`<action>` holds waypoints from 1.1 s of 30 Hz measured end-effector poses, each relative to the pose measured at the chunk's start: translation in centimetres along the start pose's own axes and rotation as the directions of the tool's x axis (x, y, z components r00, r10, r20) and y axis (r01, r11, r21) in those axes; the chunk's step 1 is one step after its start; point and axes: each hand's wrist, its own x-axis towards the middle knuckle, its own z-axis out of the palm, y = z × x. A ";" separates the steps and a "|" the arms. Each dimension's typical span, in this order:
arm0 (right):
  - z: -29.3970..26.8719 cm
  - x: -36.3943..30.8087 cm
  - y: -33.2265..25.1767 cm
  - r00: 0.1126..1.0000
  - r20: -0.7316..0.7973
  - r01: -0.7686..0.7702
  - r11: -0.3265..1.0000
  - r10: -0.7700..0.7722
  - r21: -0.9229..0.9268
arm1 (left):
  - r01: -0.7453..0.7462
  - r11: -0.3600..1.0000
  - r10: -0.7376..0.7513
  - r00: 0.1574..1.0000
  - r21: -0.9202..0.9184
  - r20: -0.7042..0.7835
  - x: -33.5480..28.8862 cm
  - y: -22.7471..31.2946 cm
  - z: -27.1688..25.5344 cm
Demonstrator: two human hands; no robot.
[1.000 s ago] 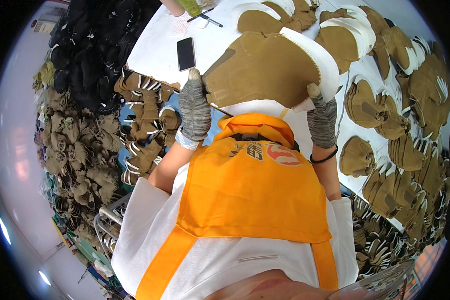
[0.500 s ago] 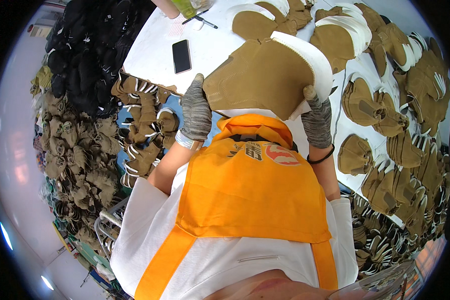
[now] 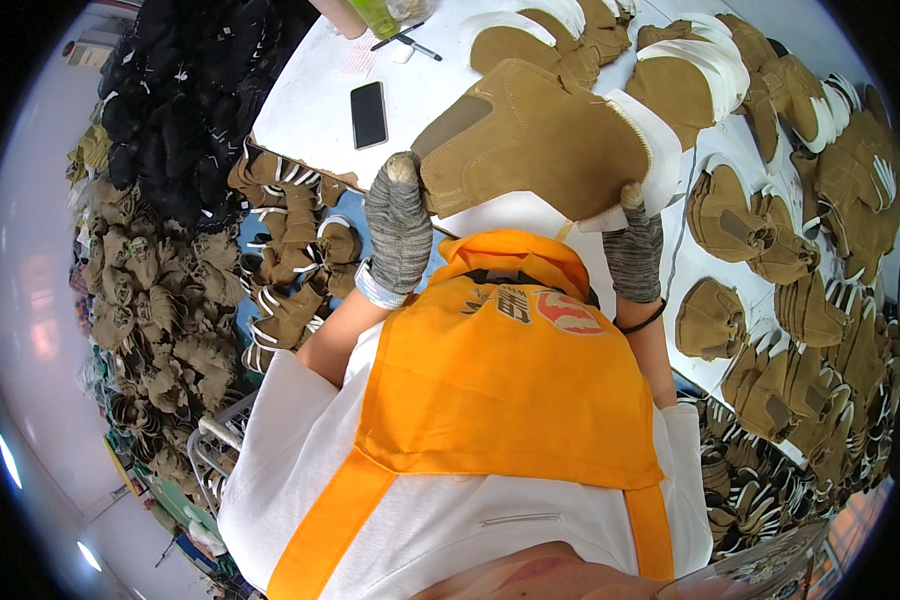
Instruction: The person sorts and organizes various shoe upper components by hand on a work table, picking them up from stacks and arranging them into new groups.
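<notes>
A brown shoe upper [image 3: 535, 135] with a white lining along its edge is held up in front of my chest, above the near side of the white table. My left hand [image 3: 400, 225], in a grey knit glove with the thumb tip bare, is closed on its left end, beside a darker brown patch. At the lower right corner, my right hand [image 3: 634, 250], gloved the same way, grips the edge by the white lining. The fingers of both hands are mostly hidden behind the piece.
On the white table [image 3: 315, 95] lie a phone [image 3: 368, 114] and a pen [image 3: 419, 47]. Stacked brown uppers [image 3: 730, 215] spread along its right side. To the left are brown uppers [image 3: 290, 220], a grey-brown heap [image 3: 150, 310] and a black heap [image 3: 185, 110].
The shoe upper has turned in my hands, so its dark patch shows more fully and its right end sits lower. My left hand has rolled, with the thumb now toward me.
</notes>
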 end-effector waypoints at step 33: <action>-4.2 0.4 3.7 0.973 0.034 -0.233 0.965 0.230 0.118 | -0.266 0.889 0.090 0.899 0.373 0.428 -0.7 -4.5 1.1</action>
